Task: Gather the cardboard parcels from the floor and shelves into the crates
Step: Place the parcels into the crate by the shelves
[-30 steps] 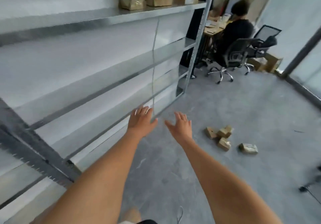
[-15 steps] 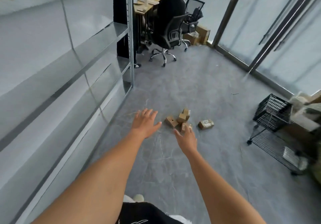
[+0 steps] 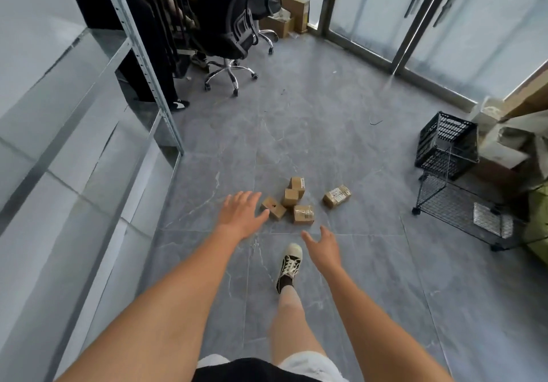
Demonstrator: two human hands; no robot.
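five small tan taped parcels (image 3: 296,200) on grey floor — both hands (image 3: 241,214) spread, empty.

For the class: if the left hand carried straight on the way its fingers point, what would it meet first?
Probably the nearest cardboard parcel, just beyond the left hand; its fingers point up-right toward the floor cluster. Depth is unclear from a single view.

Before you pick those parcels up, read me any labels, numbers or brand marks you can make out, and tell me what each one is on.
No text here can be read.
Upright parcel: white label with dark marks, too small to read.
Parcel lying apart on the right: white label on top, blurred.
Taped parcel nearest the shoe: pale label under tape, unreadable.
Parcel by the left hand: dark marks only, no lettering discernible.
Black crate: no visible marking.
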